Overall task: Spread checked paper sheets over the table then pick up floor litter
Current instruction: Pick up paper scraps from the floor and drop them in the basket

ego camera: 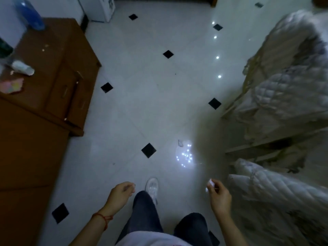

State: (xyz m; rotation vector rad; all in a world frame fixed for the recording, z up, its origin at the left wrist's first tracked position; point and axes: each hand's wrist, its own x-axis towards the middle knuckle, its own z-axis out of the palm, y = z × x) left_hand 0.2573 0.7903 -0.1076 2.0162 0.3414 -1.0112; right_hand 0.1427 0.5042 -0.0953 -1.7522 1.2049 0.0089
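Litter step, we judge. A small white scrap point(180, 143) lies on the floor point(142, 86) at 12 o'clock of our right hand point(219, 196), whose fingers point(212, 186) pinch a white bit point(210, 182). Left hand point(122, 192): fingers loosely curled, holding nothing. Next: step forward, stoop, pinch the scrap. Counter point(53, 59) at 10 o'clock.

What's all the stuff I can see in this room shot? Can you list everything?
floor: one, white tiles with black diamond insets, centre
paper scrap: one, whitish, on the floor ahead of the feet
wooden cabinet: one, brown, left
blue bottle: one, top left on the cabinet
white tube: one, lying on the cabinet
quilted bedding: pale grey, right side
shoe: one, white, bottom centre
left hand: loosely curled, holds nothing visible
right hand: pinches a small white litter piece
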